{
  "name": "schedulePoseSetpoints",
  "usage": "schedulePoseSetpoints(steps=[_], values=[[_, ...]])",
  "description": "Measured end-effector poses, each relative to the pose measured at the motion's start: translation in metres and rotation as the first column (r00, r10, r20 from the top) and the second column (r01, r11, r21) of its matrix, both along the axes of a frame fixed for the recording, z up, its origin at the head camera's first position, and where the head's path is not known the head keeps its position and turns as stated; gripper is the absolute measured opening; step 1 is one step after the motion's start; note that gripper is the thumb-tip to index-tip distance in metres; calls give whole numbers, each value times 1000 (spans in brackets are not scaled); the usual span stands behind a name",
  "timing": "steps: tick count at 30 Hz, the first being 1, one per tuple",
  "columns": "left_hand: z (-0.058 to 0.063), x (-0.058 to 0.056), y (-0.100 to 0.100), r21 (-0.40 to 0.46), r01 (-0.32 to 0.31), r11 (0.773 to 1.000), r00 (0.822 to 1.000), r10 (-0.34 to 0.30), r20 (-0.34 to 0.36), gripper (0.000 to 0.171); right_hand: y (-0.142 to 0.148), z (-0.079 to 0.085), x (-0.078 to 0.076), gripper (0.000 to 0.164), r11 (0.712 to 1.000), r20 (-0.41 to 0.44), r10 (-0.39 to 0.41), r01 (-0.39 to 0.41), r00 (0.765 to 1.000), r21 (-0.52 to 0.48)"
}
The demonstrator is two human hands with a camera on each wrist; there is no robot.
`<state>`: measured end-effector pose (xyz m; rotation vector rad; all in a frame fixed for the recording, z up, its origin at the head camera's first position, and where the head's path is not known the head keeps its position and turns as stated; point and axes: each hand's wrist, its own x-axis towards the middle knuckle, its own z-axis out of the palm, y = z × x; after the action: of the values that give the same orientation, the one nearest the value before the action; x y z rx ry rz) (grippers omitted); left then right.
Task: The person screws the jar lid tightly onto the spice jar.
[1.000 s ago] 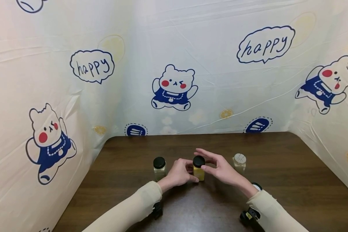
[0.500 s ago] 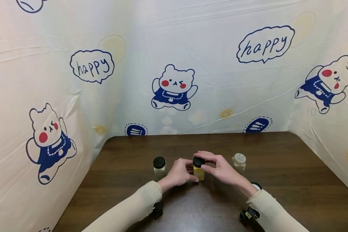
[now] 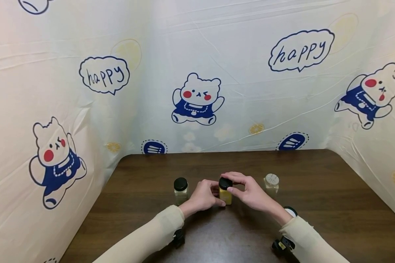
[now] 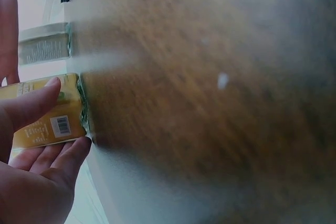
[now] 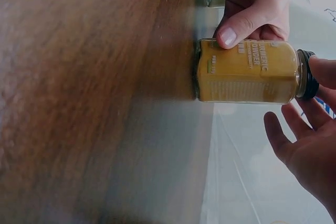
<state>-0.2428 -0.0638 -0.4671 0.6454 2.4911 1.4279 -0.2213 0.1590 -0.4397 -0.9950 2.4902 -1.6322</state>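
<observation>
A square glass jar of turmeric powder point(image 3: 226, 197) stands upright on the table. My left hand point(image 3: 202, 196) grips its lower body from the left, thumb on the near side. In the left wrist view, a barcode shows on the jar's yellow side point(image 4: 44, 111). My right hand point(image 3: 250, 190) holds the jar's black lid point(image 3: 225, 183) between thumb and fingers from the right. The right wrist view shows the lid point(image 5: 308, 74) at the jar's neck and the printed words "turmeric powder". Whether the lid is loose, I cannot tell.
Left of my left hand stands a jar with a black lid point(image 3: 181, 190) and pale contents. At the right is a jar with a white perforated top point(image 3: 271, 183). A round white-and-black piece point(image 3: 290, 211) lies by my right wrist. Printed cloth point(image 3: 197, 44) surrounds the wooden table point(image 3: 145, 168).
The right hand's fingers have come down from above the lid and closed around it. My left hand and the turmeric jar have kept their place.
</observation>
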Motion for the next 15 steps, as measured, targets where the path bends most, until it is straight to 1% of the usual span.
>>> schedulePoseSetpoints(steps=[15], values=[[3,2,1,-14,-8,1000,1000,8,-5,47,-4,1,4,45,996,-16,-78,79,997,39]])
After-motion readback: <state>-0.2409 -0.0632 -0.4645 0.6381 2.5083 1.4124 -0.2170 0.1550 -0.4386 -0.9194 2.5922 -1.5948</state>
